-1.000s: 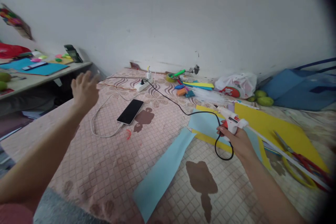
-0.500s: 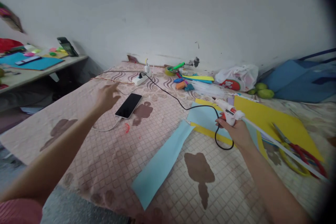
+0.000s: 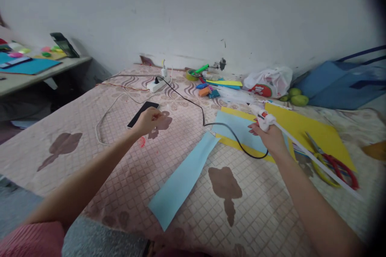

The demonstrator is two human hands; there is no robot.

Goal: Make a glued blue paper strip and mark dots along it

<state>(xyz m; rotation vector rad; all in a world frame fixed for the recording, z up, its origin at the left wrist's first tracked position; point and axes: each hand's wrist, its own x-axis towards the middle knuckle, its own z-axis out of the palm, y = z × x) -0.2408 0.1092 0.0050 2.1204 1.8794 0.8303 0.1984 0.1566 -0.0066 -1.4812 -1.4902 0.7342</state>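
My right hand (image 3: 274, 139) grips a white hot glue gun (image 3: 265, 121), its nozzle pointing up and left. A long white glue stick (image 3: 313, 156) runs out of its back. The black cord (image 3: 202, 109) loops from the gun across the table. My left hand (image 3: 147, 121) hovers in front of a dark-screened phone (image 3: 140, 113), covering its lower right part. Its fingers are loosely bent and slightly apart, with nothing visible in them. Between the hands lies a light blue paper strip (image 3: 183, 184). Light blue paper (image 3: 235, 128) on yellow sheets lies beneath the gun.
Scissors (image 3: 328, 164) lie by a yellow sheet (image 3: 307, 128) on the right. A power strip (image 3: 155, 85), clay packs (image 3: 205, 90), tape (image 3: 190, 75), a plastic bag (image 3: 268, 82), green fruit (image 3: 298, 99) and a blue bag (image 3: 328, 84) line the back. A second table (image 3: 72, 64) stands left.
My left hand has moved right, from left of the phone to in front of it, its fingers more bent. The glue gun stays in my right hand. The view has shifted slightly.
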